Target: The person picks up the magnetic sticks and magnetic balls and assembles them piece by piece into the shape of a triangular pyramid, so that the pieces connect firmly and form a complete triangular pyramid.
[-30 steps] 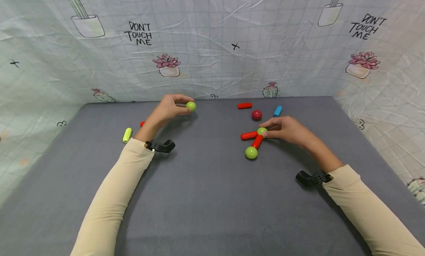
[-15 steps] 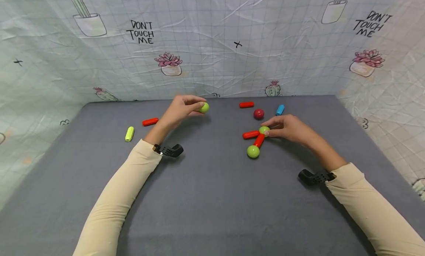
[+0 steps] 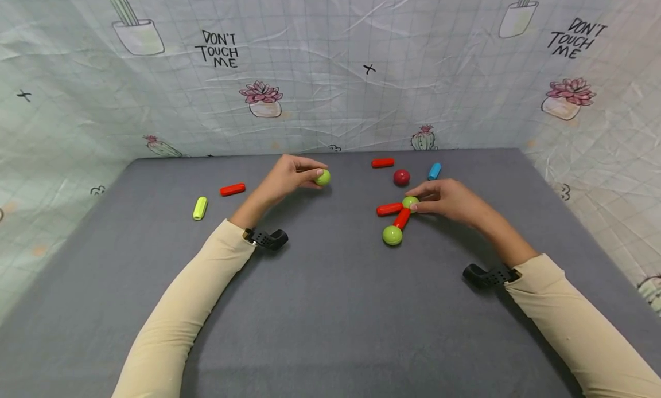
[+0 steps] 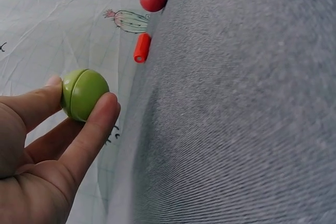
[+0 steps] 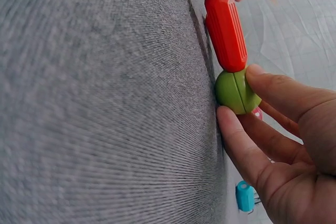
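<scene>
My left hand [image 3: 287,183] pinches a green ball [image 4: 84,95] between thumb and fingertips, held just over the grey cloth. To the right, my right hand [image 3: 448,202] pinches another green ball [image 5: 237,93] at the corner of a small joined piece. From that ball one red rod [image 3: 400,219] runs toward the near side to a second green ball [image 3: 392,235]. Another red rod [image 3: 389,209] points left from the same corner, its far end bare. In the right wrist view the nearer rod meets a ball at each end.
Behind the joined piece lie a red ball [image 3: 401,177], a red rod [image 3: 383,163] and a blue rod [image 3: 434,171]. At left are a red rod [image 3: 232,189] and a yellow-green rod [image 3: 200,208]. A printed curtain [image 3: 320,71] hangs along the table's back edge.
My left hand has carried its green ball to the right and then slightly nearer, uncovering the red rod at left. My right hand keeps its grip in the same spot.
</scene>
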The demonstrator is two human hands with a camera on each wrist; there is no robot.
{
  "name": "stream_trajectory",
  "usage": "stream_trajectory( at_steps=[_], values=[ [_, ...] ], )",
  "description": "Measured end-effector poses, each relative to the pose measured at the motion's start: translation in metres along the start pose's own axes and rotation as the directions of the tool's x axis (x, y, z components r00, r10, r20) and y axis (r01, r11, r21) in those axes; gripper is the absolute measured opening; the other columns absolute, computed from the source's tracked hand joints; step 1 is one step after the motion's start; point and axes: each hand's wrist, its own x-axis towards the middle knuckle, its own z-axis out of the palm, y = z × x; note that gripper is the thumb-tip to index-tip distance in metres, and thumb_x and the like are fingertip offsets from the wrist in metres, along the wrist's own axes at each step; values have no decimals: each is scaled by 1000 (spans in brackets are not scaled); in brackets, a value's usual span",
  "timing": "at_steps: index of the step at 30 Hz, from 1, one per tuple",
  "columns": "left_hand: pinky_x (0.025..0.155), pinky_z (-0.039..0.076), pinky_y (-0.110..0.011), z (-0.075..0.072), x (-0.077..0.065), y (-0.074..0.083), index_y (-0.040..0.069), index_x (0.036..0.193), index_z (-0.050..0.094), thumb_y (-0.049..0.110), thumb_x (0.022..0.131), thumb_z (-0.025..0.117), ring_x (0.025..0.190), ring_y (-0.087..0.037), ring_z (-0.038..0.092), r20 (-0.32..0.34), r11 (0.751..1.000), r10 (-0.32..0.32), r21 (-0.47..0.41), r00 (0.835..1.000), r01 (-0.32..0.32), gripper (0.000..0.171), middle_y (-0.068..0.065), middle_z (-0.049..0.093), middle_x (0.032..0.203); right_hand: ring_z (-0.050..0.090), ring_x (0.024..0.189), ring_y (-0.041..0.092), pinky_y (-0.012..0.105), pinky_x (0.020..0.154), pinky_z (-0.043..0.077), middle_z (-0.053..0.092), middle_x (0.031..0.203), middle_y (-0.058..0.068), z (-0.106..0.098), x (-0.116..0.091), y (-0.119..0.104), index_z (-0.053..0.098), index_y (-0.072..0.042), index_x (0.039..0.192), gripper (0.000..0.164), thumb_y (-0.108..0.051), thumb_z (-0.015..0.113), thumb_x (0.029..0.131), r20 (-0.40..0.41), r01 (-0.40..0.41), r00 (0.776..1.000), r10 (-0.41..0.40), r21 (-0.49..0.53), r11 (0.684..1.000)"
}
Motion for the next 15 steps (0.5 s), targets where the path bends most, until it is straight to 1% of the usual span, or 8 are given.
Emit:
stream_trajectory(
  at_steps=[2, 6, 8, 15],
  values=[
    [86, 59, -42, 2, 1, 0, -15, 127, 62, 4, 100, 63, 91, -25, 74, 3, 1000, -10, 14, 1000, 10, 33, -28, 67, 122, 65, 114, 25, 28, 85, 53, 70, 126, 10, 0, 0, 0, 70, -12, 130, 35, -23, 73, 97, -6, 0, 1000, 0, -3, 1000],
    [85, 59, -42, 5, 0, 0, -15, 126, 63, 3, 100, 62, 95, -35, 73, 7, 999, -30, 41, 1000, 30, 32, -28, 68, 121, 64, 115, 25, 27, 84, 53, 70, 126, 10, 1, -1, 0, 70, -11, 130, 36, -24, 73, 97, -4, 5, 1000, -5, -2, 1000],
    [85, 59, -43, 6, -1, 0, -15, 126, 63, 2, 100, 62, 95, -37, 73, 11, 998, -37, 49, 999, 36, 31, -28, 68, 121, 65, 114, 25, 26, 84, 53, 70, 126, 10, 1, -1, 1, 70, -11, 130, 36, -23, 73, 96, -3, 6, 1000, -6, 0, 1000],
    [83, 60, -41, 10, 2, -2, -14, 125, 65, 1, 101, 59, 92, -35, 74, 31, 996, -51, 80, 998, 48, 29, -29, 68, 120, 65, 113, 24, 25, 83, 53, 71, 125, 10, 1, -1, 2, 70, -11, 130, 36, -23, 73, 96, -5, 2, 1000, -2, 21, 1000]
  ],
)
